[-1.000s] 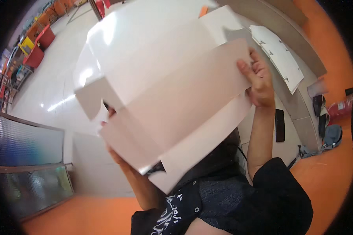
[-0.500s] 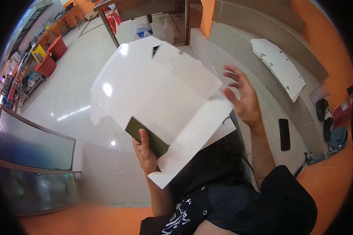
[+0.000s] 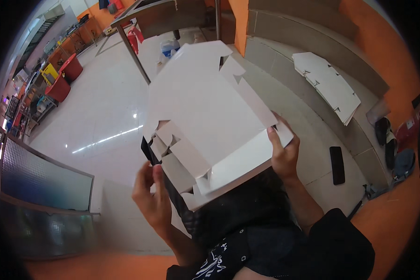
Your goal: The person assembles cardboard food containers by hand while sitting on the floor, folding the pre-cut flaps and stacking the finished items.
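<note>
Mid-frame, the white carton [image 3: 205, 107] has its near wall [image 3: 245, 161] up, left flaps [image 3: 189, 154] loose, far panel [image 3: 196, 60] open; right hand [image 3: 284, 151] pinches a corner [image 3: 284, 136]; whether the left hand [image 3: 153, 198] grips, I can't tell.

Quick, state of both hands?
Left hand: partly curled by a dark piece; grip unclear.
Right hand: closed, holding the white box by its right corner.
</note>
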